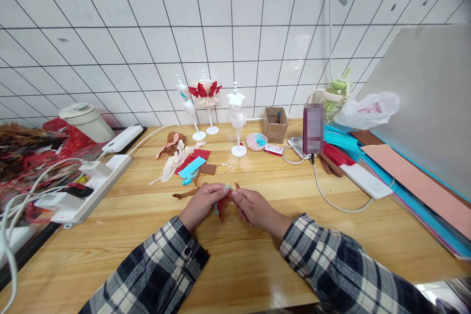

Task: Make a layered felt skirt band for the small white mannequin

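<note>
My left hand [204, 205] is closed, its thumb and fingers pinching a small bundle of crepe paper [220, 207] in red, brown and light blue. Close beside it, my right hand [257, 207] is also closed, gripping the brown part of the same paper; a brown tip sticks up above its fingers. Both hands are just above the wooden table [235, 255]. To the left of my left hand lies a twisted brown paper strip [186, 194]. Beyond the hands is a pile of cream paper [175, 162], red paper [202, 155] and blue paper [192, 170] pieces.
A bare white mini mannequin [236, 103] stands ahead; two dressed ones [204, 98] stand behind it. A pink bowl [253, 143], cardboard box [275, 130] and phone [313, 130] are to their right. Paper sheets [415, 176] lie far right, a power strip [99, 189] left.
</note>
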### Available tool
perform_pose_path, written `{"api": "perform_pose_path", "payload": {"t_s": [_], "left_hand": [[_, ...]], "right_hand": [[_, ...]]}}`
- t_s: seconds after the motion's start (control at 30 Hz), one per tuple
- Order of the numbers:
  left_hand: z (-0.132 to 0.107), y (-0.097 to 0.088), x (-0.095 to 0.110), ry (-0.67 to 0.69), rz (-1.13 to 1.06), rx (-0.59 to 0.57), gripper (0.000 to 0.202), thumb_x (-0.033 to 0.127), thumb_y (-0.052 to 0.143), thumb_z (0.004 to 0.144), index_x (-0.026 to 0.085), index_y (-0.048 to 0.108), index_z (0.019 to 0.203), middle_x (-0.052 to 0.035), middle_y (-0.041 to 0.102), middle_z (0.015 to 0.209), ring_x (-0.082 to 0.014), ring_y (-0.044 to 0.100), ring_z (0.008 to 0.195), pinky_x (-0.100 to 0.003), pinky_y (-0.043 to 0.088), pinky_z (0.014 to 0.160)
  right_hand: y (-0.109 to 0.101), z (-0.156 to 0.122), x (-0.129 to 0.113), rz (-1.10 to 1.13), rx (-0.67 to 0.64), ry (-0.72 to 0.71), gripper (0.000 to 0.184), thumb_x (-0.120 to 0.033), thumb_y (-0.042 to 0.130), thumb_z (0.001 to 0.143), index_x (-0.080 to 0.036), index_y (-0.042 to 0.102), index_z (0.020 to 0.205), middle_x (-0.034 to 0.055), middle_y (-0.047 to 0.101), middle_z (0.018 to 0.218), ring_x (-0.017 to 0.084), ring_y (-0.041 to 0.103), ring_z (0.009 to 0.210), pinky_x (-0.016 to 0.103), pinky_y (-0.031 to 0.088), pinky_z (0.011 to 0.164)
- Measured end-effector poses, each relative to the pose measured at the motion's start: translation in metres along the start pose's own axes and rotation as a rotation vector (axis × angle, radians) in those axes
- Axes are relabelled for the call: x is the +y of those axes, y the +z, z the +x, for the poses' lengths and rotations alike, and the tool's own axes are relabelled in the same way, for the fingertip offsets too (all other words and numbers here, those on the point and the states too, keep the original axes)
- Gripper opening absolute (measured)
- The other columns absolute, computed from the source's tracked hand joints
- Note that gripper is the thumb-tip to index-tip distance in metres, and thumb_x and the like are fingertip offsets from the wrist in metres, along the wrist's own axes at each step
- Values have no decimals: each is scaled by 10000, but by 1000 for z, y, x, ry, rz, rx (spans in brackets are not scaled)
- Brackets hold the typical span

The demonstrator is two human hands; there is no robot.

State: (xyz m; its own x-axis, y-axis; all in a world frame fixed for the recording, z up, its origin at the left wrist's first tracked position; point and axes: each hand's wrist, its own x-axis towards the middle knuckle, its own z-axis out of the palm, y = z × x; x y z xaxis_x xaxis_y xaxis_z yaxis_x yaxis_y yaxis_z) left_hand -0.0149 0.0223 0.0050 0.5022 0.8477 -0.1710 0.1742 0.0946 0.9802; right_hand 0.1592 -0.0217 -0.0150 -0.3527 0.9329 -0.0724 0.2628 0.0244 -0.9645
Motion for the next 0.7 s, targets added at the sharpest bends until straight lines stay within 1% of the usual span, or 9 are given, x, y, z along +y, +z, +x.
{"api": "perform_pose_path", "payload": {"t_s": [0.1, 0.27, 0.37, 0.5, 0.7], "left_hand": [[0, 0, -1, 4, 5, 4, 360, 473, 644, 745, 140, 623, 611, 25, 499, 534, -106, 399, 536, -228, 317, 542], [1, 1, -2, 3, -12, -5, 330, 450, 639, 756, 136, 647, 655, 22, 508, 550, -107, 401, 544, -228, 314, 545], [1, 1, -2, 0, -18, -1, 325, 441, 634, 763, 132, 655, 665, 19, 507, 546, -106, 402, 542, -227, 309, 538], [1, 1, -3, 7, -11, -1, 328, 447, 627, 768, 133, 668, 684, 17, 509, 551, -105, 395, 536, -224, 307, 527], [1, 2, -1, 28, 39, 15, 342, 465, 637, 752, 146, 639, 629, 28, 490, 553, -103, 381, 539, -219, 298, 519]], "right_hand": [[1, 0, 1, -27, 7, -11, 513, -647, 241, 906, -206, 385, 686, -59, 439, 457, 78, 386, 373, 212, 319, 407], [2, 1, 4, 26, -5, 32, 511, -662, 229, 898, -214, 376, 698, -64, 437, 458, 79, 369, 324, 206, 292, 331], [1, 1, 4, 36, -6, 42, 508, -663, 223, 898, -217, 374, 707, -69, 430, 450, 79, 365, 313, 202, 293, 313], [1, 0, 2, 27, -12, 46, 509, -659, 221, 900, -213, 388, 720, -67, 444, 475, 75, 385, 321, 195, 310, 315], [1, -1, -1, -56, -2, -1, 497, -612, 235, 925, -205, 398, 689, -63, 452, 466, 71, 407, 334, 189, 328, 356]]}}
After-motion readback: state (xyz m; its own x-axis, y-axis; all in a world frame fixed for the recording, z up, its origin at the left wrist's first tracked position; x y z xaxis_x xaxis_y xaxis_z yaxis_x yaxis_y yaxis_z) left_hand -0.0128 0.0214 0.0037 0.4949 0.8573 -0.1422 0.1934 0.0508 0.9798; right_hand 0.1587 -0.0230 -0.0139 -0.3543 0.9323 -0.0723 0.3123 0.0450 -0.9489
